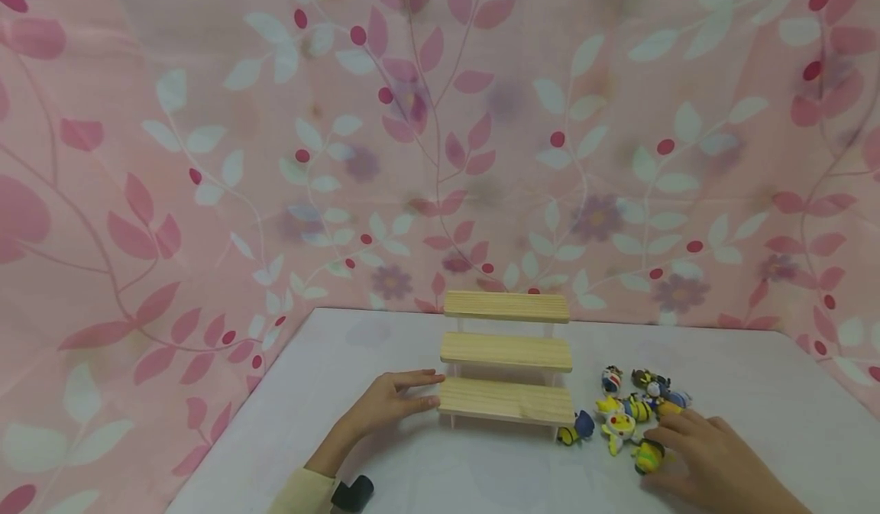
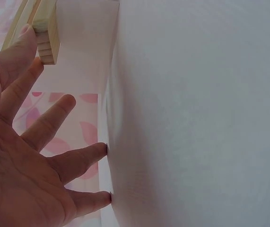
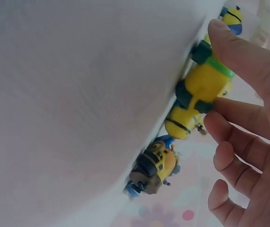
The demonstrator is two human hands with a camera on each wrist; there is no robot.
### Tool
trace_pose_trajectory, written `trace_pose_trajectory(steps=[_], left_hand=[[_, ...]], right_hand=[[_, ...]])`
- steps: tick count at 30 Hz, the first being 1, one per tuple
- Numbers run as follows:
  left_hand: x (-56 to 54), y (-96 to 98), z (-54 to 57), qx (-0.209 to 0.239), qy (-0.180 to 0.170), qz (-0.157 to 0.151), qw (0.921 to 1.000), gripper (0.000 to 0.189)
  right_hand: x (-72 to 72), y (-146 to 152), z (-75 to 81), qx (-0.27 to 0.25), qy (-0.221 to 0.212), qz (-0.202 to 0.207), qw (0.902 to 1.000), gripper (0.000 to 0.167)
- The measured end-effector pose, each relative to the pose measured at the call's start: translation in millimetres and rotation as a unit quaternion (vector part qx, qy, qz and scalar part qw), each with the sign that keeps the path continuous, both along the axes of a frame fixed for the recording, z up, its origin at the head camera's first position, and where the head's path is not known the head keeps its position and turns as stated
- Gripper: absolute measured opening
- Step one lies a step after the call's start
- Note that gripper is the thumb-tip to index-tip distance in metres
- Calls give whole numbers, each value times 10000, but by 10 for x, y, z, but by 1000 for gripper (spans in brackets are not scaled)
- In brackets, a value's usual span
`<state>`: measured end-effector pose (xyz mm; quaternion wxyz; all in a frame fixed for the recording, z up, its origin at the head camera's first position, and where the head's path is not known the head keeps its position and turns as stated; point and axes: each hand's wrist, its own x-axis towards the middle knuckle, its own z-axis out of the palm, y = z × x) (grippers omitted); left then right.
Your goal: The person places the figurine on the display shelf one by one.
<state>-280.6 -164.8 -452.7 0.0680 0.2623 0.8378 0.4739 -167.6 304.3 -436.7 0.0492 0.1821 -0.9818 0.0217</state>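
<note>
A small three-tier wooden display stand [image 1: 505, 401] stands on the white table. My left hand [image 1: 385, 403] is at its left side, fingers spread, thumb and index finger touching the end of the lowest plank [image 2: 47, 40]; the little and ring fingertips meet the tabletop. My right hand [image 1: 715, 460] has thumb and index finger about a yellow figurine with green bands [image 3: 203, 82], pinching it low over the table. Around it lie more toy figurines: a yellow one with white trim [image 1: 620, 426], a blue-and-yellow one [image 1: 577, 428] by the stand, and a red-white-blue one [image 1: 611, 379].
Several other figurines [image 1: 656, 388] cluster near the right hand, partly hidden by it. A pink leaf-patterned cloth [image 1: 481, 117] hangs behind the white table [image 1: 385, 338]. A black band [image 1: 353, 493] shows at the left wrist.
</note>
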Motion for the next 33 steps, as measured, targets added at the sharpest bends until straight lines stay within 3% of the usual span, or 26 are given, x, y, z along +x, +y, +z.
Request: trace_pose_trajectory(steps=[8,10,14,21,26,33], left_hand=[[-8,-6,-9,-9,26,-5,10000,42],[-7,-7,-11,-25,-6,21,10000,42],[0,-6,-4,-7,8,8,10000,43],[3,-5,0,-27,36,5,10000,43],[-1,-9,2,-26,100,-35,9999,43],[0,-6,11,-64,161,-54,9998,43]], right_hand=[[13,-9,-16,78,407,331,9986,60],[9,-3,-10,82,345,313,9989,59],[-18,19,-7,1,31,221,9998,61],[-98,74,8,-484,-1016,-687,9913,58],[-134,118,21,-643,-1258,-871,9861,48],[-171,141,22,-1049,-1560,-1194,9749,55]])
